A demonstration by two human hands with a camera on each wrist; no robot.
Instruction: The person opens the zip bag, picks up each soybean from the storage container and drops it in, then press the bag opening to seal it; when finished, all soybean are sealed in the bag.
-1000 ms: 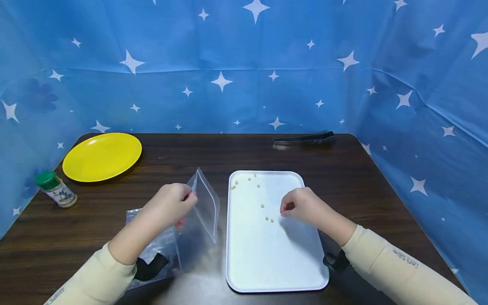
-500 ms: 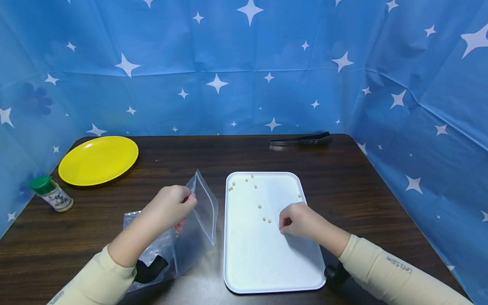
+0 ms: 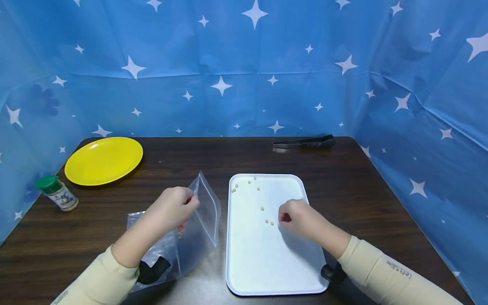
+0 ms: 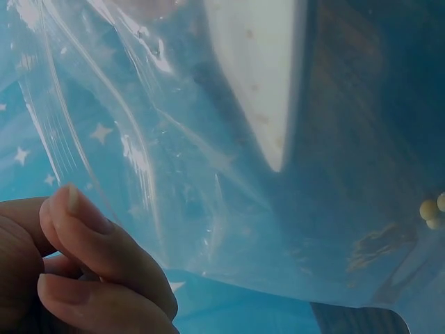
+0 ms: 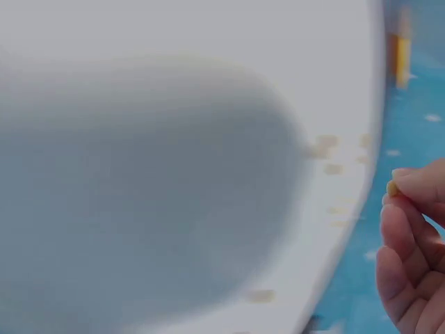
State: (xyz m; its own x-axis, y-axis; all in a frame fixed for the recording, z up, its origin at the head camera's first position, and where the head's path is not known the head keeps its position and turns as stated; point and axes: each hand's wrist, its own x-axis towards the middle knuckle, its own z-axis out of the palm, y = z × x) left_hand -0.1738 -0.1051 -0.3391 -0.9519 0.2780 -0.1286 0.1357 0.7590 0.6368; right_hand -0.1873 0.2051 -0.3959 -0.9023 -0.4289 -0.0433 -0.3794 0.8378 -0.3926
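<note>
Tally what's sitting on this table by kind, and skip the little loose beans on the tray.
yellow plate: 1
spice jar: 1
clear zip bag: 1
white tray: 1
black tongs: 1
Total: 5
Not counted: the bean pinched in the right hand.

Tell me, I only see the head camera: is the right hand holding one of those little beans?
Observer: Yes. The right wrist view shows the right hand pinching one small yellow bean between fingertips.
Child: Where is it holding it?
Observer: Just off the white tray, beside its rim, not touching it.
Child: Are there any beans in the bag?
Observer: The left wrist view shows a few pale beans inside the clear zip bag, which the left hand grips.
</note>
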